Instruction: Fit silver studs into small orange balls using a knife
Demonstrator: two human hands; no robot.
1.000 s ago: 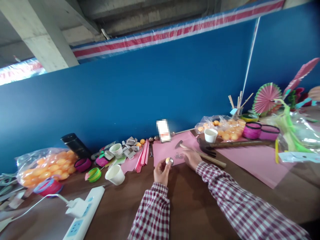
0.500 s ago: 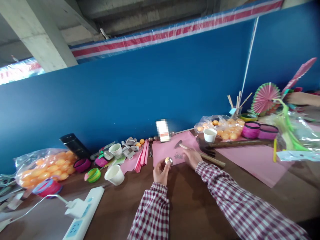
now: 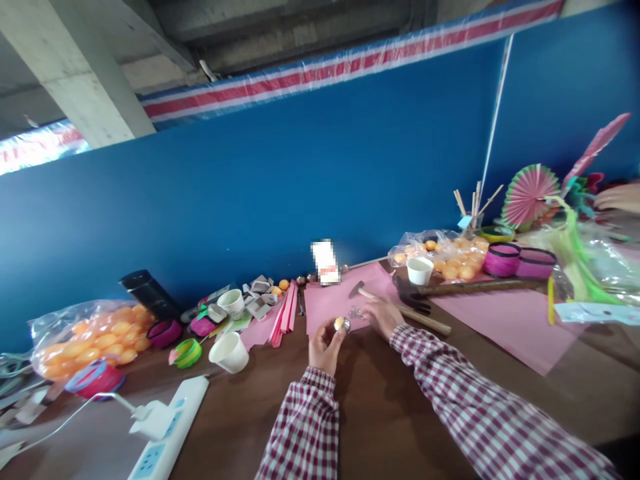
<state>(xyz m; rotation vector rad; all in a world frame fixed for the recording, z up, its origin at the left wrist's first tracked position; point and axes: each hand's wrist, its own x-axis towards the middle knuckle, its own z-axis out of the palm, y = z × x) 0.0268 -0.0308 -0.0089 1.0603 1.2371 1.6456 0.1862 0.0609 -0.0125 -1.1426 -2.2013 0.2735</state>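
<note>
Between the thumb and fingers of my left hand (image 3: 324,345) is a small ball (image 3: 342,323), part orange and part shiny silver. My right hand (image 3: 383,316) rests low over the pink paper (image 3: 323,308), fingertips drawn together at the edge of a pile of tiny silvery bits (image 3: 356,312); whatever they pinch is too small to make out. Just beyond it lies a hammer (image 3: 358,289) with a wooden handle, which passes behind my right hand.
A larger hammer (image 3: 480,287) lies to the right, before a white cup (image 3: 420,271) and bagged orange balls (image 3: 457,260). Leftward are another cup (image 3: 229,352), a power strip (image 3: 173,427) and a big bag of orange balls (image 3: 100,337). Another person's hand (image 3: 617,199) shows far right.
My left hand has turned the ball a little and shifted it slightly right. My right hand has edged left toward the silvery bits. The other person's hand has drawn back right.
</note>
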